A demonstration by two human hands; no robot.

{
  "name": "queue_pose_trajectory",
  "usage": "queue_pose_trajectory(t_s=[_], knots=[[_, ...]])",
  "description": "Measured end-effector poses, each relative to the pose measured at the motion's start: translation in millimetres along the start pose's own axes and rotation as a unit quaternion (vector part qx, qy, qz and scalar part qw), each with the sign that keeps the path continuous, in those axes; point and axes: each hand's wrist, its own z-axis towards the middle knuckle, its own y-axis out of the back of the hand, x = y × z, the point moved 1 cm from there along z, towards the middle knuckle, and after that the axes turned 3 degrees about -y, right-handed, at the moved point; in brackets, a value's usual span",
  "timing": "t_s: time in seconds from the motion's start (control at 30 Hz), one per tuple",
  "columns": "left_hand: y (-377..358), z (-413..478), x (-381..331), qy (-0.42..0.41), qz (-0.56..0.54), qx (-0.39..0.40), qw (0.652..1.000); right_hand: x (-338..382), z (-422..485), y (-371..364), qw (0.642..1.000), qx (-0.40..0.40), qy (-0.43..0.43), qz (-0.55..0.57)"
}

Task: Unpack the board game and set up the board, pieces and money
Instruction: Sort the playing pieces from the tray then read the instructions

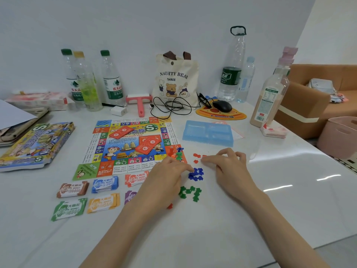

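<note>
The game board [133,144] lies flat on the white table, with two red card decks on it and coloured pawns [177,152] on its near right corner. Money stacks [87,196] lie in two rows in front of the board. Small piles of blue houses [196,174], green houses [190,192] and a few red houses [197,157] lie right of the board. My left hand [168,176] rests by the blue pile, fingertips touching it. My right hand [229,163] reaches toward the red houses with curled fingers; whether it pinches one is hidden.
The game box [36,146] lies at the left. A blue plastic tray [207,133] sits behind the houses. Bottles, a tote bag [176,80], a cable, a mouse on a pad and a tall drink bottle [270,93] line the back. The table edge runs along the right.
</note>
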Motion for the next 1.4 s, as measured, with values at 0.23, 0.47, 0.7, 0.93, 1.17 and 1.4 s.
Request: queue_pose_trajectory(t_s=[0.23,0.47,0.7,0.93,1.17,1.4], knots=[[0,0,2,-0.011,0.007,0.002,1.000,-1,4,-7,0.999,0.025,-0.002,-0.046],[1,1,2,-0.011,-0.001,-0.003,1.000,-3,9,-11,1.000,0.006,0.008,0.021],[1,1,4,-0.007,-0.002,-0.002,1.000,5,5,-9,0.998,0.033,0.043,-0.024],[-1,2,5,0.000,0.002,0.007,1.000,0,11,-13,0.999,0.021,0.038,-0.030],[1,1,3,-0.005,0.001,0.000,1.000,-21,11,-7,0.995,0.009,-0.037,-0.088],[10,-1,7,0.017,-0.029,-0.023,0.999,-18,3,-8,0.998,-0.023,0.003,-0.055]])
